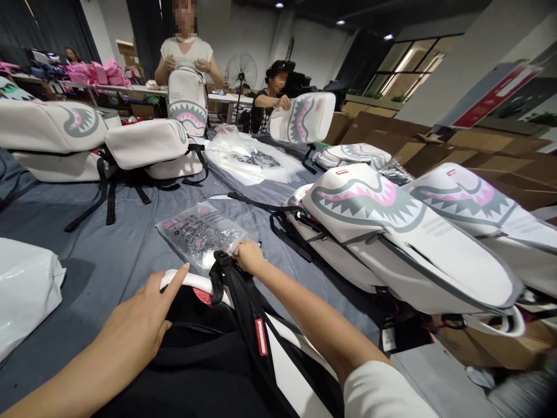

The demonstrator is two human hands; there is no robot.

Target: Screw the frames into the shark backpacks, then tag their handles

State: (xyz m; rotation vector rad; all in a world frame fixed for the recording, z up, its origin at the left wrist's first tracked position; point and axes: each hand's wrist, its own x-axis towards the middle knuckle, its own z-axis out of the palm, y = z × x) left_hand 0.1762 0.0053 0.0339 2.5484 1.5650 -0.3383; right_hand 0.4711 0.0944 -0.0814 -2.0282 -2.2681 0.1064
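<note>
In the head view, the backpack (204, 371) lies at about seven o'clock, black padded back facing up, on the table (130, 249). The left hand (141, 316), at eight o'clock, rests on its white handle (198, 280), index finger stretched across it and thumb apart; whether the other fingers close underneath is hard to tell. The right hand (250, 257), just off centre toward seven o'clock, reaches beyond the black strap (243, 307); its fingertips are hidden, so I cannot say whether they grasp anything. Near it, toward nine o'clock, lies a clear plastic bag (195, 232).

The backpack looks bulky but probably moderate in weight, with a soft padded back that should give under pressure. Its smooth white side may be slippery, so the handle seems the surest hold, with a second grip on the strap's base; the loose length of strap would likely swing. The plastic bag looks light, thin and slick, better pinched at an edge.
</note>
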